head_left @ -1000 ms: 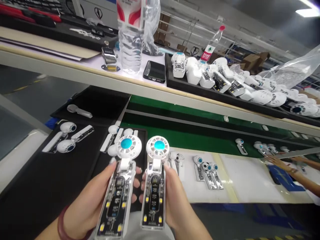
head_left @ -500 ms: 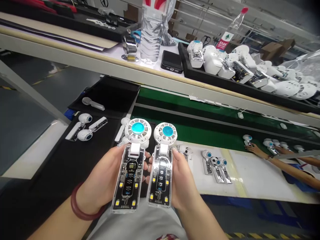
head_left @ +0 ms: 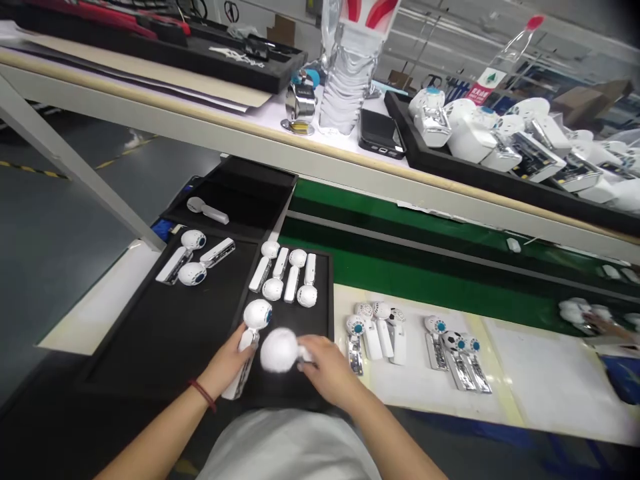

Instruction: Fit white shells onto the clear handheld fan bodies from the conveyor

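Observation:
My left hand (head_left: pixel 227 363) grips a small white handheld fan (head_left: pixel 251 333) by its handle, its round head pointing away from me over the near black tray (head_left: pixel 320 263). My right hand (head_left: pixel 327 370) holds a second white fan (head_left: pixel 279 349) with its head turned left, blurred by motion, just above the same tray. Both fans now show their white backs. Further back on this tray lie several finished fans (head_left: pixel 287 275) in a row.
A larger black tray (head_left: pixel 150 340) to the left carries three more fans (head_left: pixel 193 260). Several fans (head_left: pixel 375 327) lie on the white mat (head_left: pixel 525 380) to the right, beside the green conveyor belt (head_left: pixel 425 273). The upper shelf holds a water bottle (head_left: pixel 350 73), phone (head_left: pixel 380 132) and a tray of fans (head_left: pixel 500 137).
Both hands have dropped from in front of me down to the near black tray and turned the two fans over, from lit clear faces up to white backs up. The view shifted left.

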{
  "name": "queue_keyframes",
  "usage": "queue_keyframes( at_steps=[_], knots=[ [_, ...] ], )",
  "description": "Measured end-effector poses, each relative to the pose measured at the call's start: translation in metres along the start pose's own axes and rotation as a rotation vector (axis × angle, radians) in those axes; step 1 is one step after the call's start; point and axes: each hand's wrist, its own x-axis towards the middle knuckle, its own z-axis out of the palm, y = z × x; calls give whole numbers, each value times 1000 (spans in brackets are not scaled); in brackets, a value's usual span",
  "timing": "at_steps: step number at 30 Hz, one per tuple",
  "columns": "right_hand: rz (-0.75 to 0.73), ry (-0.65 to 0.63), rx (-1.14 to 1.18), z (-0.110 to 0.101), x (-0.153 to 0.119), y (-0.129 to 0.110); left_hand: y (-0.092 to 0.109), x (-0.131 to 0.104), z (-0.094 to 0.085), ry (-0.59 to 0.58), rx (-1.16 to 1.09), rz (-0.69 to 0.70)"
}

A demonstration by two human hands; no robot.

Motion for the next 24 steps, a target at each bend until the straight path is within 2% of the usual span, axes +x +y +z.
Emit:
queue_keyframes(
  at_steps=[3, 6, 9, 11, 14, 16, 19, 22, 24],
  knots=[
    [-286, -131, -472, 31, 23, 21, -33, 21, -6, 53, 158, -5],
    [-453, -203, -691, 63, 52, 28, -48, 28, -4, 94, 306, 31],
    [-524, -224, -729, 86, 75, 27, -55, 26, -1, 140, 449, 80],
    [-572, -229, -733, 92, 82, 26, -53, 24, -4, 173, 548, 121],
    [-574, -175, -645, 87, 77, 28, -33, 37, -26, 290, 708, 213],
    [-453, -53, -530, 76, 68, 39, -10, 60, -51, 416, 807, 270],
    [-49, 272, -423, 52, 52, 76, 22, 111, -87, 553, 901, 261],
    [385, 580, -423, 28, 35, 130, 37, 158, -107, 562, 937, 134],
    [587, 685, -440, 18, 24, 161, 37, 176, -112, 541, 946, 29]
  ],
)
